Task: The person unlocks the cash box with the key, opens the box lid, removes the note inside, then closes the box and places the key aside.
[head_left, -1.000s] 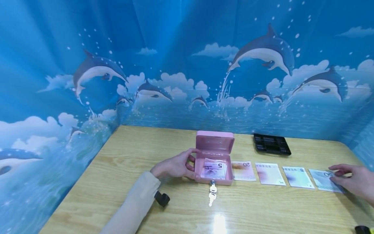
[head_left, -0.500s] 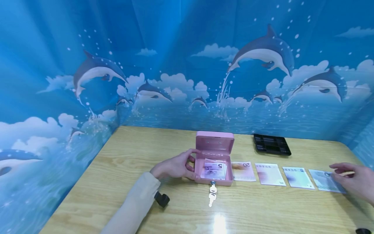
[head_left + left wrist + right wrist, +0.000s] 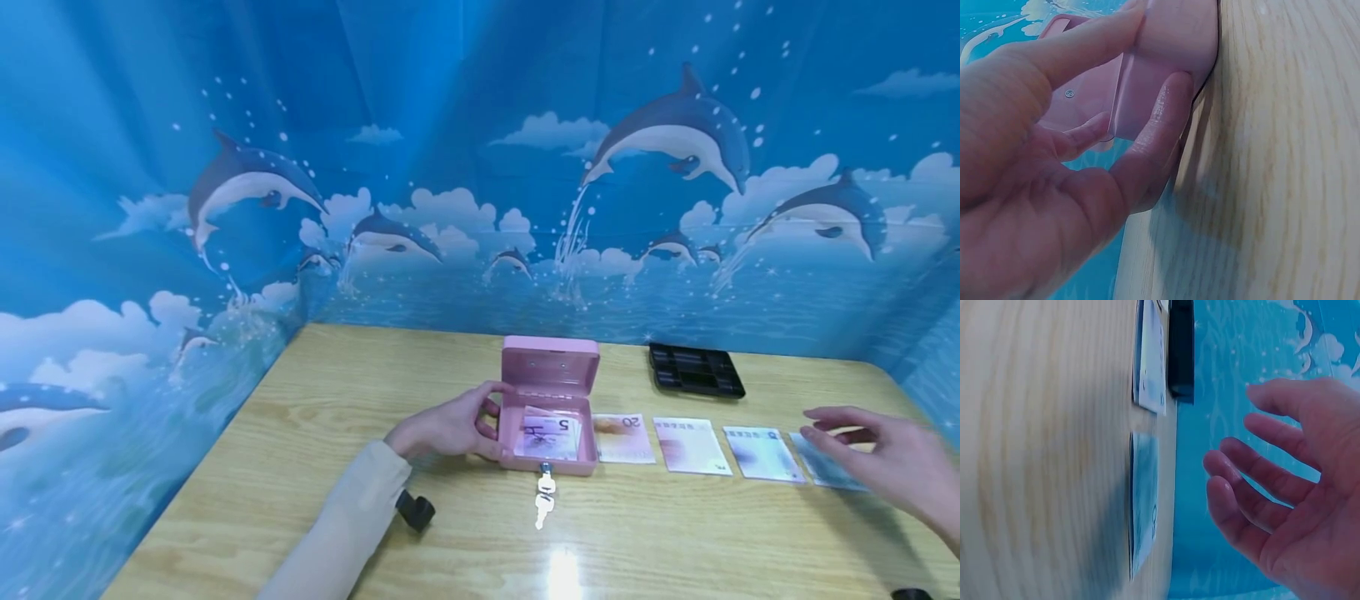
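A pink cash box [image 3: 510, 461] stands with its lid raised, several banknotes [image 3: 551, 437] inside, the top one marked 5. My left hand [image 3: 453, 425] grips its left side, thumb at the front corner and a finger at the back; in the left wrist view, fingertips [image 3: 1175, 94] press the pink wall. Two keys [image 3: 545, 496] hang from the front lock. My right hand [image 3: 885, 454] hovers, fingers loosely bent and holding nothing, over the blue-green banknote [image 3: 821, 467] at the row's right end, partly covering it in the head view. The right wrist view shows that banknote [image 3: 1144, 500] lying on the table.
Right of the box, a row holds a banknote marked 20 [image 3: 624, 439], a pale pinkish banknote [image 3: 692, 446] and a bluish banknote [image 3: 763, 454]. Behind them lies a black compartment tray [image 3: 697, 371]. A dolphin-print curtain [image 3: 450, 292] borders the wooden table [image 3: 360, 375].
My right hand has moved left and away from the rightmost banknote's right edge, now hovering over it. My left hand and the cash box have stayed in place.
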The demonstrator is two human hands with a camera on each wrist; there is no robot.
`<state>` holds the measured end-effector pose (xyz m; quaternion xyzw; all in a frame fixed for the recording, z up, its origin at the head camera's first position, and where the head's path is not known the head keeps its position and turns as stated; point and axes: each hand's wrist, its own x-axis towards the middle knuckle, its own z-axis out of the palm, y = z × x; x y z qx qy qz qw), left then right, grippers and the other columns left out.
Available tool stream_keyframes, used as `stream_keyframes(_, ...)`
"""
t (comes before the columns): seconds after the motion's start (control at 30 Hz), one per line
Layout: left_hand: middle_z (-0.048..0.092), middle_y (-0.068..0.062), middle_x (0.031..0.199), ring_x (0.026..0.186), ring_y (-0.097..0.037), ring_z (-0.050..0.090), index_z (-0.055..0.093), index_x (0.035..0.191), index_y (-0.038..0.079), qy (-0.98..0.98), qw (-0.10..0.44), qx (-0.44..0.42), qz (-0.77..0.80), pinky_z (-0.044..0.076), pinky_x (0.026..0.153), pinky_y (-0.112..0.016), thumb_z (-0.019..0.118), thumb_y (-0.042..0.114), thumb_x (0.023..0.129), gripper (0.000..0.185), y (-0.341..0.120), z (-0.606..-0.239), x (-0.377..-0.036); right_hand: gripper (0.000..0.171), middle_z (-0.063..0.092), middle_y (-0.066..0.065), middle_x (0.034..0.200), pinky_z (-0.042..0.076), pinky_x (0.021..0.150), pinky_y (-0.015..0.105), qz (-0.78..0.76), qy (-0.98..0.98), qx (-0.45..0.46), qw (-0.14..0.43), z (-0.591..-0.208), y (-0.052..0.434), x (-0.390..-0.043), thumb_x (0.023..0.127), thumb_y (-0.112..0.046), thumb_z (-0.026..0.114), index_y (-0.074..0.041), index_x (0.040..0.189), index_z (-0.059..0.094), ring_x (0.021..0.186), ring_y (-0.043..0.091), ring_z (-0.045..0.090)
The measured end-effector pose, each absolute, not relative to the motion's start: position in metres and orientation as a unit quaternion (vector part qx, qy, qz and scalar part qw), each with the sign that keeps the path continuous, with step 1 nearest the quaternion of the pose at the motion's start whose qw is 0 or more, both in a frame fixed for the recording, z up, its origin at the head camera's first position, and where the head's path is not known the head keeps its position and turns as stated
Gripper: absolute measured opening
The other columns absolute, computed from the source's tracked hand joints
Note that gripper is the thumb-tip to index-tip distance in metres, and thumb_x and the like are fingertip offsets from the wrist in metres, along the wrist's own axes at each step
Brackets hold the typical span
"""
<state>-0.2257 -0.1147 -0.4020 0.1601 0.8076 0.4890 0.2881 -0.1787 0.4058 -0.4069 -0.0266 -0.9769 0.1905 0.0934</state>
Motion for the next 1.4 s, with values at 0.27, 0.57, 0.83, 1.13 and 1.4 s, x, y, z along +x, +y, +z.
stream_keyframes(0.27, 0.055, -0.014, 0.132, 0.11, -0.023, 0.065, 0.033, 0.156, 0.021, 0.808, 0.286, 0.162, 0.489, 0.06, 0.09, -0.036, 0.084, 0.008, 0.081, 0.092, -0.114, -0.402, -0.226, 0.047, 0.073, 0.025, 0.11, 0.043, 0.055, 0.021, 0.201, -0.975, 0.019, 0.099, -0.406, 0.383, -0.175, 0.095, -0.039, 0.073, 0.0, 0.123, 0.069, 0.079, 0.02, 0.067)
stream_keyframes(0.57, 0.054, -0.014, 0.133, 0.111, -0.023, 0.065, 0.033, 0.156, 0.021, 0.811, 0.281, 0.166, 0.485, 0.06, 0.092, -0.038, 0.084, 0.008, 0.081, 0.092, -0.115, -0.403, -0.227, 0.042, 0.076, 0.016, 0.112, 0.047, 0.055, 0.02, 0.248, -0.963, 0.06, 0.092, -0.402, 0.354, -0.173, 0.094, -0.037, 0.074, -0.01, 0.125, 0.071, 0.078, -0.021, 0.051)
stream_keyframes(0.83, 0.055, -0.016, 0.133, 0.11, -0.024, 0.065, 0.033, 0.156, 0.02, 0.811, 0.282, 0.17, 0.483, 0.06, 0.094, -0.04, 0.083, 0.004, 0.081, 0.091, -0.115, -0.402, -0.226, 0.034, 0.077, 0.013, 0.108, 0.051, 0.057, 0.02, 0.268, -0.955, 0.086, 0.096, -0.396, 0.329, -0.174, 0.093, -0.034, 0.076, -0.011, 0.118, 0.073, 0.079, -0.017, 0.056)
stream_keyframes(1.13, 0.055, -0.014, 0.134, 0.11, -0.023, 0.065, 0.033, 0.156, 0.022, 0.815, 0.281, 0.163, 0.479, 0.058, 0.097, -0.042, 0.083, 0.006, 0.081, 0.092, -0.115, -0.401, -0.225, 0.035, 0.076, 0.012, 0.113, 0.051, 0.059, 0.022, 0.264, -0.957, 0.095, 0.073, -0.391, 0.308, -0.178, 0.095, -0.037, 0.074, -0.011, 0.119, 0.073, 0.081, -0.004, 0.065)
stream_keyframes(1.4, 0.056, -0.013, 0.134, 0.111, -0.023, 0.063, 0.035, 0.154, 0.025, 0.815, 0.284, 0.165, 0.478, 0.055, 0.102, -0.045, 0.085, 0.012, 0.081, 0.09, -0.115, -0.402, -0.226, 0.036, 0.075, 0.01, 0.114, 0.056, 0.064, 0.02, 0.282, -0.949, 0.123, 0.069, -0.389, 0.295, -0.18, 0.095, -0.034, 0.074, -0.011, 0.122, 0.072, 0.085, -0.009, 0.064)
